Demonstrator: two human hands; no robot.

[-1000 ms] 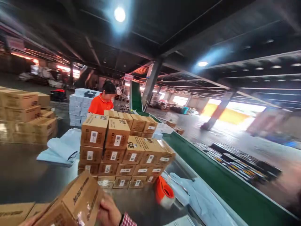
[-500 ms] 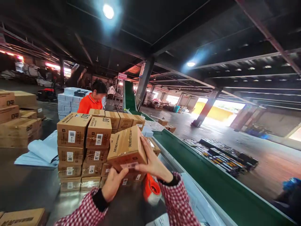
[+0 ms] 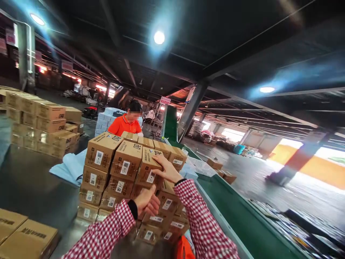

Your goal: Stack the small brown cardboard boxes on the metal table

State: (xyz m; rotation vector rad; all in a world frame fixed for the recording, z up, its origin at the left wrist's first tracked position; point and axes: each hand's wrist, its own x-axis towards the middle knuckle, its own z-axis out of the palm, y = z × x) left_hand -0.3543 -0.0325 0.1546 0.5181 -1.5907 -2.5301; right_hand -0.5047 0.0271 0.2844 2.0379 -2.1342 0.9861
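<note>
— Now, where is the tilted carton being set?
— Against the top of the carton stack, where it's pressed by the spread right hand; the curled left hand is held just below.

Round lamps (rather glaring) light dark steel beams above a concrete floor.
</note>
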